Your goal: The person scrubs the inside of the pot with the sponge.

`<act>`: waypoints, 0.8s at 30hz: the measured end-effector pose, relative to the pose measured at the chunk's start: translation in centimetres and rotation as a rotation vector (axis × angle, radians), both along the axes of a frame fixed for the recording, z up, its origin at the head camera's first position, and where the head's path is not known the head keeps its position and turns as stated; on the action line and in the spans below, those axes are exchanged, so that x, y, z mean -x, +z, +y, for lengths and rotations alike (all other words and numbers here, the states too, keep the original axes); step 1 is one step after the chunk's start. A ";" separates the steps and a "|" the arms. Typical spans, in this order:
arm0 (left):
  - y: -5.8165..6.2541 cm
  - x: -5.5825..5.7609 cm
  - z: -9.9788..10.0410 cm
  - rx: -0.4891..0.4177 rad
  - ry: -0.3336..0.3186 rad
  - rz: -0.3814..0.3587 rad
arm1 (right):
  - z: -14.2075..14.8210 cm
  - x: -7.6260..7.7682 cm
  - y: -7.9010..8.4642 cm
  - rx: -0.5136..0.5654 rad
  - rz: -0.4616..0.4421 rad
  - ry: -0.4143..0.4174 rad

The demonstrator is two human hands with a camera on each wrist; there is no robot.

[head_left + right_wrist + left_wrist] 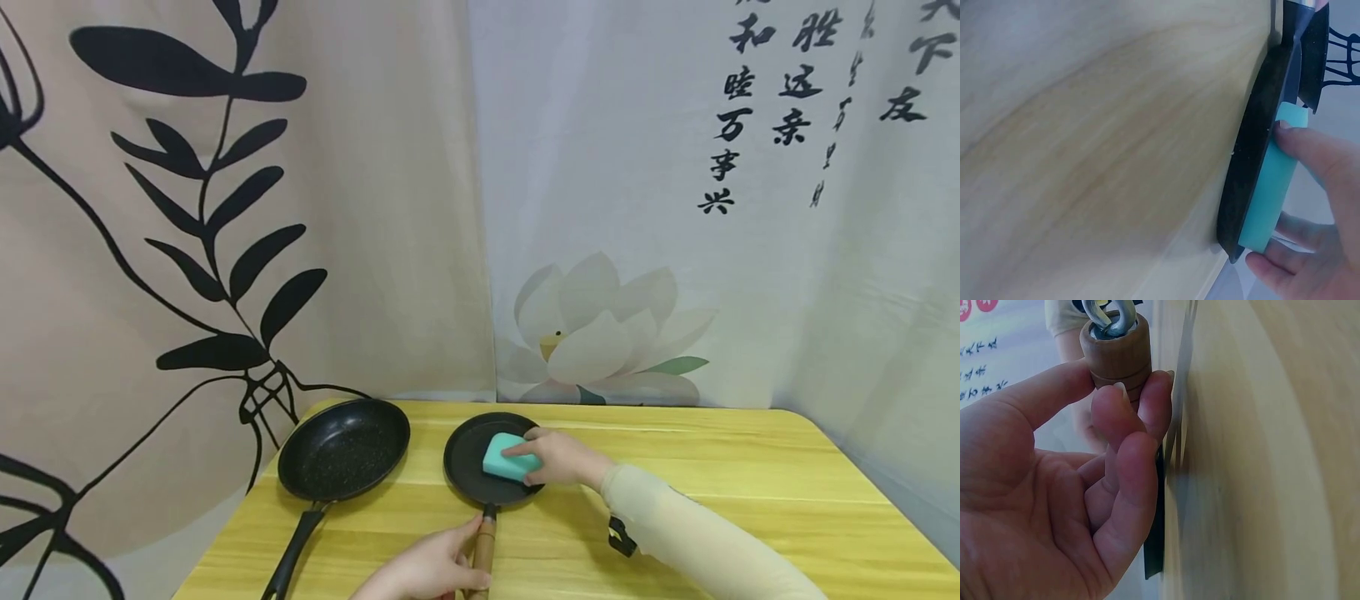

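A small flat black pan (468,475) with a brown wooden handle (485,546) lies near the middle of the table. My left hand (431,562) grips that handle; the left wrist view shows thumb and fingers around the wooden end (1116,353), which has a metal hanging loop (1112,317). On the pan's cooking surface rests a turquoise sponge (501,457). My right hand (562,458) holds the sponge from the right, thumb on one edge and fingers on the other in the right wrist view.
A larger, deeper black frying pan (345,450) with a black handle (294,554) sits at the left of the yellow wooden table (720,467). Behind the table hangs a printed curtain (397,208). A black strap piece (621,536) hangs under the right sleeve.
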State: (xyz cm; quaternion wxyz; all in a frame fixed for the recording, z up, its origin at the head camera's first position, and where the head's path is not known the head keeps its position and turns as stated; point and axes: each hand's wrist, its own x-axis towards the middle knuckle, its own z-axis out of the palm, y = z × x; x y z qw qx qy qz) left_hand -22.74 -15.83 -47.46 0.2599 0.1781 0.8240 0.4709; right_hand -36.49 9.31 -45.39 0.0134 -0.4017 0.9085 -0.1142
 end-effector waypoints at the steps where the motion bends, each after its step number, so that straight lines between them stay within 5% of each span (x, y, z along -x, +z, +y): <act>1: -0.4 0.2 -0.1 0.016 -0.008 0.011 | 0.0 -0.1 0.0 0.000 -0.003 0.000; 8: -0.6 0.2 0.0 -0.040 0.033 -0.032 | 0.0 -0.3 0.1 0.001 -0.013 -0.009; 11: -2.1 1.1 -0.4 -0.022 -0.013 -0.004 | 0.0 -0.2 0.0 0.008 -0.021 -0.013; 18: 0.5 -0.2 0.1 -0.042 -0.018 -0.021 | -0.3 -0.5 -0.2 0.018 -0.041 -0.033; 24: 1.3 -0.8 0.3 -0.076 0.005 -0.042 | -0.7 -1.1 -0.3 0.035 -0.035 -0.034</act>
